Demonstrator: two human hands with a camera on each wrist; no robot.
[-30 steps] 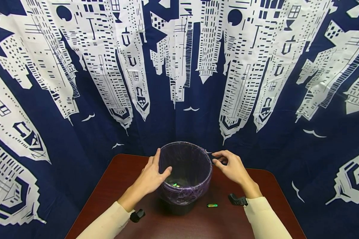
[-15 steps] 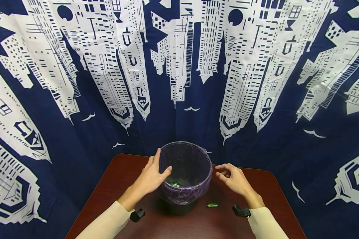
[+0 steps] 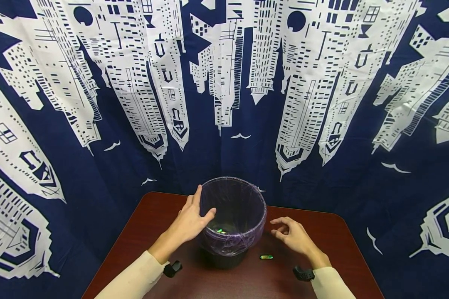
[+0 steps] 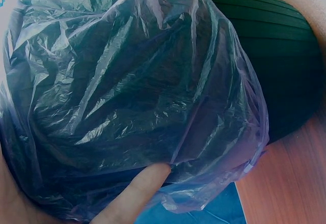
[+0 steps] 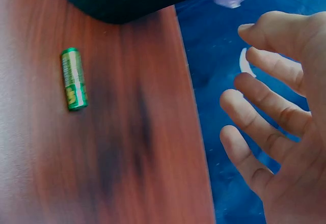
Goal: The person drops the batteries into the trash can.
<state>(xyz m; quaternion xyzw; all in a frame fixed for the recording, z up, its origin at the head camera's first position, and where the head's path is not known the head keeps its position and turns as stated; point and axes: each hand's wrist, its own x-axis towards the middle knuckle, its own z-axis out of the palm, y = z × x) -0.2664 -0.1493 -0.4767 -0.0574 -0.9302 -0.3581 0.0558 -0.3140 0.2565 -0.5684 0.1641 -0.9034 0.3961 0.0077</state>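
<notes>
A dark trash can (image 3: 224, 261) lined with a thin purple bag (image 3: 232, 245) stands upright on the table. My left hand (image 3: 188, 222) holds its left rim, thumb over the opening. In the left wrist view one finger (image 4: 135, 196) lies along the outside of the bag (image 4: 127, 96); the thumb is hidden there. Small bright green pieces (image 3: 220, 231) show at the bottom of the can. Right of the can, my right hand (image 3: 294, 236) hovers with loosely bent fingers and nothing in them. Nearest to it, a green battery (image 5: 74, 79) lies on the table.
The reddish-brown wooden table (image 3: 284, 278) has rounded far corners. Behind and around it hangs a dark blue curtain (image 3: 224, 158) printed with white upside-down buildings. Each wrist wears a black strap, such as the right wristband (image 3: 303, 274).
My right hand has moved away from the can's right rim, down toward the near side and slightly right. The left hand, can and battery stay in place.
</notes>
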